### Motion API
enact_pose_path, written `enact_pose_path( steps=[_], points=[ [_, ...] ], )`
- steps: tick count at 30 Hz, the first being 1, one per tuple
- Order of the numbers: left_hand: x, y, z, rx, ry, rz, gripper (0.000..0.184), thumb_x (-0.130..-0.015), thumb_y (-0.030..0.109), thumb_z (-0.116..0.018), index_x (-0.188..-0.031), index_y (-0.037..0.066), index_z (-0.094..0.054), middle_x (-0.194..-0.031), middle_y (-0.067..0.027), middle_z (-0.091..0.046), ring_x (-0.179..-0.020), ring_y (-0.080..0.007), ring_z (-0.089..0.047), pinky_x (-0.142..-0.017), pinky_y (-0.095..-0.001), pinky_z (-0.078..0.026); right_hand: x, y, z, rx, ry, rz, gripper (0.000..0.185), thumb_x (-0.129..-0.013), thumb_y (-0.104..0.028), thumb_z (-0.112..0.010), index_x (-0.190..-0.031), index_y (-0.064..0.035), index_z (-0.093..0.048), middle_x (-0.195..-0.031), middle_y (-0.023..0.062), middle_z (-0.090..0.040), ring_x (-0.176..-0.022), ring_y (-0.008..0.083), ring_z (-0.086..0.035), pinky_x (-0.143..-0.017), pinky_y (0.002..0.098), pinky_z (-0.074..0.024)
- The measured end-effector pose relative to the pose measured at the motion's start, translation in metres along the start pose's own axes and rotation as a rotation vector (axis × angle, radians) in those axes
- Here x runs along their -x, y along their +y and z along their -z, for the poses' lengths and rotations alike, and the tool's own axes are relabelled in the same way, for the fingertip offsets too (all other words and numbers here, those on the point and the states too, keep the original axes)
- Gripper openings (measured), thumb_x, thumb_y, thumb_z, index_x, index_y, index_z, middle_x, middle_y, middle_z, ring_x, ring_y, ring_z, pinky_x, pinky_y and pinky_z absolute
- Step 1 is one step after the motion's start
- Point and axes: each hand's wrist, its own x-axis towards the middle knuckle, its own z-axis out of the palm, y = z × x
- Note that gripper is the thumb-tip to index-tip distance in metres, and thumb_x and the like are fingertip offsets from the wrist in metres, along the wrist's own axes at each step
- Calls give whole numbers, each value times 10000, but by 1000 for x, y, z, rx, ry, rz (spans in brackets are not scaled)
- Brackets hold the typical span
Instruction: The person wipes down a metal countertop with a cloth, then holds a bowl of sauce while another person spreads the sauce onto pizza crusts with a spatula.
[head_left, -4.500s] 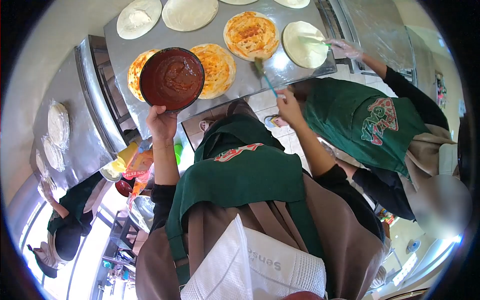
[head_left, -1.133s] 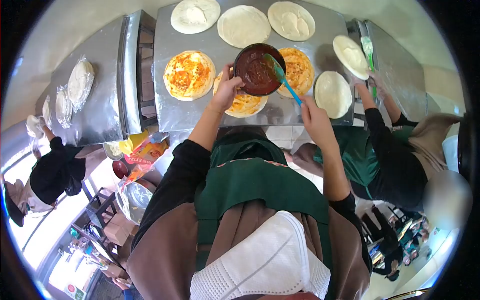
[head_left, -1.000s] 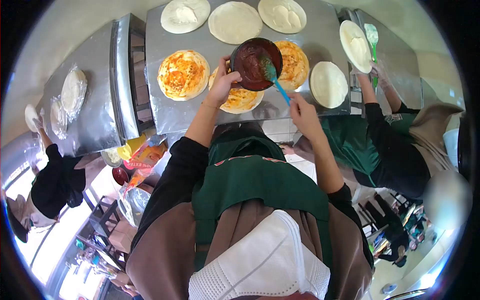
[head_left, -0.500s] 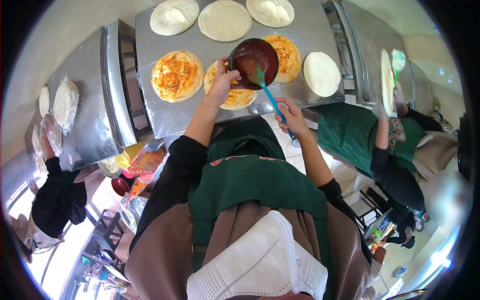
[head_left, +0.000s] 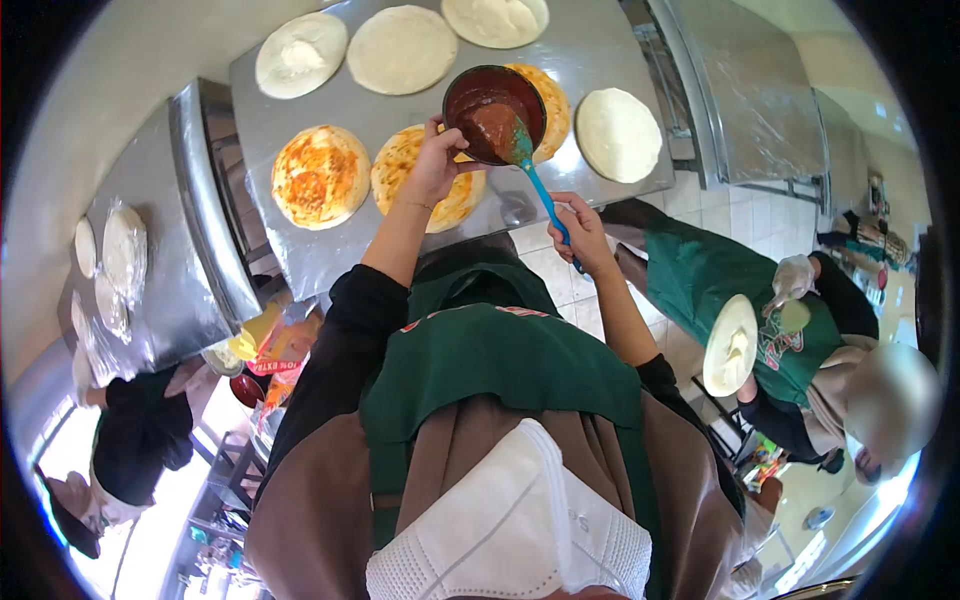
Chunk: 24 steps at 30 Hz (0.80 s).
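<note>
My left hand (head_left: 437, 165) grips the rim of a dark bowl (head_left: 465, 98) with red sauce inside, raised over the metal table. In my right hand (head_left: 583, 232) is the blue handle of a spatula (head_left: 545, 197), whose green head rests in the sauce. Beneath and beside the bowl lie sauce-covered dough rounds: one at the left (head_left: 320, 177), one in the middle (head_left: 398, 162), partly hidden by my left hand, and one at the right (head_left: 556, 115), partly behind the bowl. A plain dough round (head_left: 619, 136) lies at the table's right.
Three pale rounds lie along the far side of the metal table (head_left: 250, 130). To the right a co-worker in a green apron (head_left: 700, 270) holds a pale round (head_left: 731, 345). Plastic-wrapped rounds (head_left: 124, 249) lie on the left table, with another person below it.
The bowl came off the table's left side toward the middle, and the spatula went from beside the rounds into the sauce. The co-worker lifted a round and turned away with it.
</note>
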Motion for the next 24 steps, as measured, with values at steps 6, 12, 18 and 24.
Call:
enact_pose_path(
  steps=[6,12,18,24],
  points=[
    [-35,-20,-41,-23,10,98,389,-781,77,-499,-1135,108,-340,-917,-47,-453,-952,-247,-544,-801,-566,-525,16,-2,46,-104,147,44,238,-965,-211,-471,-1174,-106,-511,-574,3,-445,-376,53,-345,-321,206,-259],
    [-49,-29,-64,-39,-23,105,392,-778,84,-486,-1146,113,-354,-1110,-99,-477,-1059,-294,-522,-845,-566,-509,31,11,107,-87,447,147,233,-960,-188,-460,-1175,-120,-521,-581,-7,-457,-406,50,-369,-342,203,-273],
    [-45,-29,-52,-70,-63,94,499,-755,94,-483,-1238,111,-360,-1274,-124,-438,-1123,-328,-499,-834,-553,-512,-5,47,162,493,818,288,235,-944,-200,-479,-1157,-126,-544,-565,64,-506,-484,196,-506,-454,312,-387],
    [-19,-15,-39,-94,-94,59,483,-759,61,-466,-1222,118,-341,-1177,-103,-487,-1039,-257,-545,-787,-507,-540,-11,56,140,1130,782,230,259,-909,-194,-493,-1157,-148,-553,-890,170,-617,-789,357,-606,-657,467,-471]
  ],
)
